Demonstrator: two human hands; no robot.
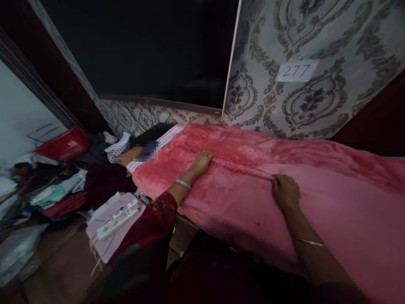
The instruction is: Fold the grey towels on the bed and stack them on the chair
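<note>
A pink plush blanket [234, 198] lies spread over a long raised surface below the wall. My left hand [202, 162] is closed on the blanket near its left part, fingers curled into the pile. Farther right, my right hand [286, 192] pinches a fold of the same blanket. Between the two hands the cloth is drawn into a ridge. A striped white edge [169, 134] shows at the blanket's left end. Silver bangles circle both wrists.
A large dark television [152, 55] hangs above. On the left, a power strip [117, 219] rests on a pink stool [139, 213]; beyond it are heaped clothes [69, 202] and a red bag [68, 143]. A paper marked 277 [297, 70] is on the patterned wall.
</note>
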